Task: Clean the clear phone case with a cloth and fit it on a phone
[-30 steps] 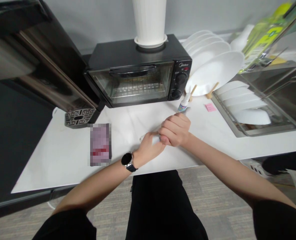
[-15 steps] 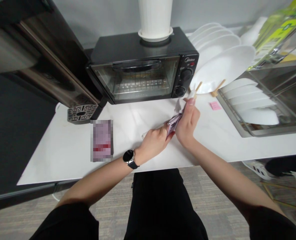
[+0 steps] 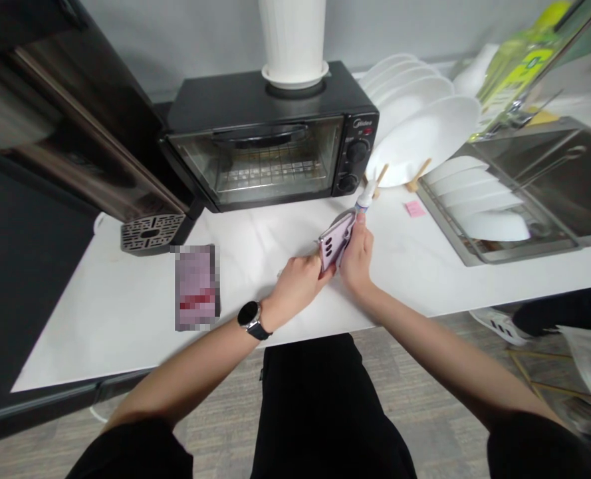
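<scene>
My left hand, with a dark watch on its wrist, is closed round the lower left of a lilac smartphone. The phone is tilted up above the white counter, its camera lenses facing me. Against the phone's right edge, my right hand has its fingers curled in and its thumb pointing up. White tissue showed at these fingers in the earlier picture; now the hand and phone hide it. Just beyond the thumb is a small white bottle, its lower part covered. A blurred lilac and red rectangular item lies to the left.
A black toaster oven with a white pot on top stands behind. White plates lean in a rack, near a pink note. Right is a sink with stacked bowls; left, a drinks machine.
The phone has turned so its back and lenses show more plainly. The white tissue has gone out of sight behind the phone and hand. The view has shifted slightly to the right.
</scene>
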A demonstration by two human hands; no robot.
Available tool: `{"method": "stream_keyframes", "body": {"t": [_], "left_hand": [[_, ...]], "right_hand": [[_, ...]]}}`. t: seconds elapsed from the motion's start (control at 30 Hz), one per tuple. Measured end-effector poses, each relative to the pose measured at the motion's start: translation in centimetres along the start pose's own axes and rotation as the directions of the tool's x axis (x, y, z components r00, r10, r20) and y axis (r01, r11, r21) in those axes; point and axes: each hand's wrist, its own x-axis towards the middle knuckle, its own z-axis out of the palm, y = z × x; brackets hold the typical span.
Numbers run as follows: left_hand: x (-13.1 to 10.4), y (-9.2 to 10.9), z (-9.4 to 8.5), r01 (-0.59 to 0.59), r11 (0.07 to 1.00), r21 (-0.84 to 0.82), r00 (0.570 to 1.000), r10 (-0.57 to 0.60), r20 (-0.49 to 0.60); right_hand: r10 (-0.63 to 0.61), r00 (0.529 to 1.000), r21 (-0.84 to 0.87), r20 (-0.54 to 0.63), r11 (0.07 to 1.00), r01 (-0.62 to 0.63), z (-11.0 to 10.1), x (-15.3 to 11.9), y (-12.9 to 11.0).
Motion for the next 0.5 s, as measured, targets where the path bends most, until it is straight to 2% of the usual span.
{"method": "stream_keyframes", "body": {"t": [0.07,0.2,0.27,0.4,0.5], "left_hand": [[0.1,0.0,0.0,-0.013,1.000,-0.003,1.000,0.013,0.002],[0.1,0.2,-0.3,-0.026,1.000,-0.006,1.000,0.026,0.005],[0.1,0.3,-0.3,-0.022,1.000,-0.010,1.000,0.023,0.009],[0.2,0.2,0.4,-0.031,0.999,-0.035,0.999,0.032,0.032],[0.3,0.3,0.7,-0.039,0.997,-0.070,0.998,0.041,0.039]], "right_hand": [[-0.026,1.000,0.010,0.002,1.000,0.026,-0.2,0.9,-1.4],[-0.097,0.983,0.061,0.157,0.994,0.089,-0.5,2.2,-3.4],[-0.075,0.976,0.079,0.204,0.995,0.060,-0.4,1.9,-2.7],[0.024,0.980,0.073,0.199,0.997,-0.039,-0.6,0.5,0.5],[0.039,0.978,0.078,0.204,0.995,-0.056,-0.8,0.6,0.6]]}}
